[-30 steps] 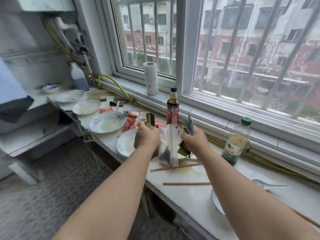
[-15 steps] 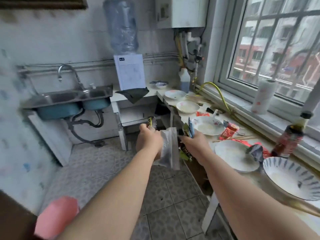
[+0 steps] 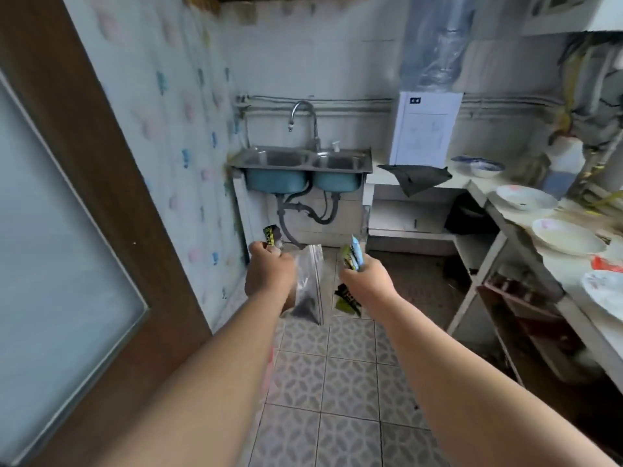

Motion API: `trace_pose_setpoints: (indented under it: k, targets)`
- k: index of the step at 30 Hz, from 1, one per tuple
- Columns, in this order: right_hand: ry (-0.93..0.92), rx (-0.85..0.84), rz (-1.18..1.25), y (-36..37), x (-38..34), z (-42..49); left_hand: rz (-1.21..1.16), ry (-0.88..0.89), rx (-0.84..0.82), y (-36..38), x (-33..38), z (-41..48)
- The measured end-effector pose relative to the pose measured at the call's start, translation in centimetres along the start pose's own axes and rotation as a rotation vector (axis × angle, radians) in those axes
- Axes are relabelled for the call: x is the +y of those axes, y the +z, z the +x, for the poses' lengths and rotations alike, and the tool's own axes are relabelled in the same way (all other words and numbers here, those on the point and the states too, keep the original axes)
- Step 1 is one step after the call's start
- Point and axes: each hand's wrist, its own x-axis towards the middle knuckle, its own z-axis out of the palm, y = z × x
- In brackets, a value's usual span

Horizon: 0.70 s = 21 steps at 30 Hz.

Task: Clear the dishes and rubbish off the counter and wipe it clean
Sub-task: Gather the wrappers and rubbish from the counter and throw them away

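Wrappers (image 3: 352,256) in blue and green are gripped in the right hand (image 3: 367,281), whose fingers are curled tightly round them. Their ends stand up above the knuckles, and a black and green end hangs below the palm. The left hand (image 3: 269,276) is closed in a fist round a black and yellow wrapper (image 3: 270,234), which sticks up above it. A clear plastic bag (image 3: 308,288) is held in the same fist and hangs down beside it, with something dark in its bottom corner. Both hands are held out in front of the body above the tiled floor (image 3: 337,399), well apart from the counter (image 3: 553,261) at the right. The bag hangs between the hands; whether it is touched by the right hand cannot be told.

On the far wall a steel double sink (image 3: 300,160) is mounted, with a curved tap (image 3: 303,117) above it and grey pipes below. To the right of the sink a dark cloth (image 3: 416,176) is draped over the edge of a white ledge, and a white sheet of paper (image 3: 426,129) is seen behind it. Along the counter three used plates are laid in a row: a far plate (image 3: 526,197), a middle plate (image 3: 568,235) and a near plate (image 3: 606,293). A red wrapper (image 3: 603,264) lies between the last two. A blue and white bowl (image 3: 478,165) is set at the far end, near a white jug (image 3: 566,163). The left side is filled by a brown door (image 3: 67,163) with a frosted pane.
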Motion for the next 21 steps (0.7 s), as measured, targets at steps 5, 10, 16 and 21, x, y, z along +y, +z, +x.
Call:
trace_pose_setpoints:
  k: [5, 10, 16, 21]
  targets:
    - [-0.039, -0.155, -0.032, 7.3, -2.6, 3.2, -0.014, -0.125, 0.088, -2.7, -4.8, 5.4]
    - [-0.052, -0.281, -0.041, 13.3, -4.3, 8.0, -0.097, -0.191, 0.197, -3.5, -7.5, 11.2]
    - [-0.079, -0.39, -0.044, 18.5, -5.9, 14.3, -0.112, -0.257, 0.293, -2.5, -8.6, 17.7]
    - [-0.049, -0.501, -0.098, 23.0, -5.0, 19.1, -0.106, -0.352, 0.327, 0.1, -9.8, 22.2]
